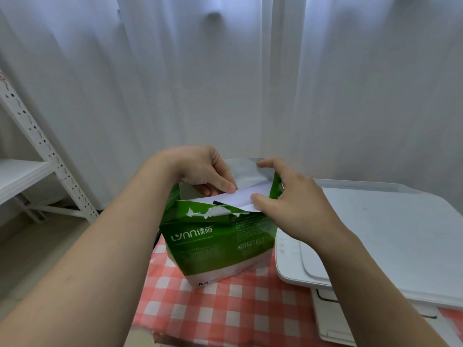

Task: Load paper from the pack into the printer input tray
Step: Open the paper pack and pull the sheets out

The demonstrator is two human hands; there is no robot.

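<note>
A green A4 paper pack [215, 244] stands upright on a red-and-white checked tablecloth [225, 309], its top torn open. White sheets [240, 196] show inside the opening. My left hand [203, 169] reaches into the top from the left, thumb and fingers pinching the sheets' upper edge. My right hand [288, 196] grips the pack's right side, thumb on the sheets and fingertips on the raised wrapper flap [244, 171]. The white printer [375, 234] sits directly right of the pack, lid shut.
White curtains hang behind the table. A white metal shelf rack [37, 156] stands at the left over the floor. The printer's front tray [328, 319] juts out near the table's front right edge.
</note>
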